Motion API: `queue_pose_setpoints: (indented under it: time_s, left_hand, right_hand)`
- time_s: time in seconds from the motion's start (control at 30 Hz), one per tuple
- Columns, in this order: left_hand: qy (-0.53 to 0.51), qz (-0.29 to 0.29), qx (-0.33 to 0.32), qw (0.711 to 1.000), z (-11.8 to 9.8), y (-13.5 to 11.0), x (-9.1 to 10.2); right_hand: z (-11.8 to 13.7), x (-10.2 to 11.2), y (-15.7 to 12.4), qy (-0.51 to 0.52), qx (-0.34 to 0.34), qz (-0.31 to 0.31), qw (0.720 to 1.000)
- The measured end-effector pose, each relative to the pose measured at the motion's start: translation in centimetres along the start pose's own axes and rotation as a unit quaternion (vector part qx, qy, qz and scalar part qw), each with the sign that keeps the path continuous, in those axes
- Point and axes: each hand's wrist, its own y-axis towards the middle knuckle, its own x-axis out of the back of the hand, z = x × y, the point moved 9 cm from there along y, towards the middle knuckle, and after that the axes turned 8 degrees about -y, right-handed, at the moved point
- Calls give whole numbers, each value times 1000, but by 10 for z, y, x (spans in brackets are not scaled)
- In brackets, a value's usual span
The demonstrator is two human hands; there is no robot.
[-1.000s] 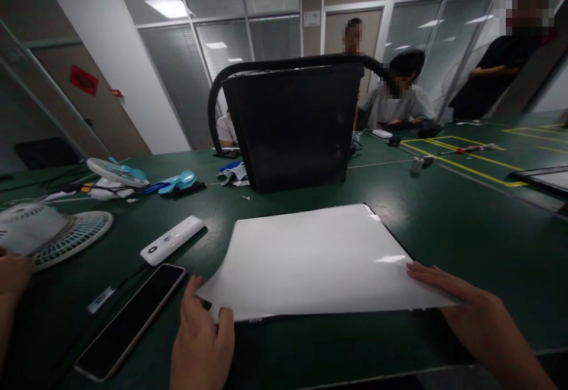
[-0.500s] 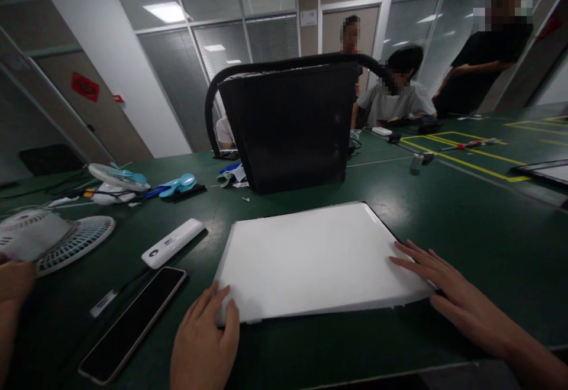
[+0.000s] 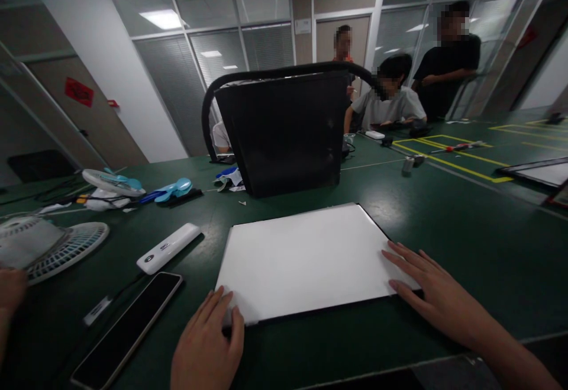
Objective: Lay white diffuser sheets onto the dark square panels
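Observation:
A flat white rectangular panel (image 3: 302,263) with a thin dark edge lies on the green table in front of me. I cannot tell whether its white top is a separate sheet. My left hand (image 3: 207,339) rests at the front left corner, fingertips on the surface and thumb at the front edge. On the right side, my right hand (image 3: 428,286) lies with fingers spread, its fingertips and thumb over the panel's edge. Neither hand is closed around anything.
Left of the panel are a phone (image 3: 128,331), a white power bank (image 3: 168,248) and a white fan (image 3: 66,251); another person's hand (image 3: 11,289) is beside the fan. A large black panel-like object (image 3: 284,135) stands behind. Several people are across the table.
The pale overhang along the panel's front and left edges is gone, and the dark edge shows. My right thumb has moved from beside the front right corner onto the panel. The camera view shifted slightly.

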Motion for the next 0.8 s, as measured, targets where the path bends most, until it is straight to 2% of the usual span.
queue_pose_setpoints:
  time_s: [0.23,0.4,0.6,0.8]
  left_hand:
    - [27,34,-26,999,-9,1,-4]
    - [38,25,-14,999,-8,1,-3]
    - [21,25,-37,999,-10,-2,-5]
    - [4,56,-58,997,-12,0,-11]
  right_hand:
    - [-2,-2,-1,-5,-1,-3,1000]
    - [-3,-3,-2,-7,-1,-3,1000]
    - [-2,-3,-1,-5,-1,-3,1000]
    - [0,3,-2,3,-8,-2,1000]
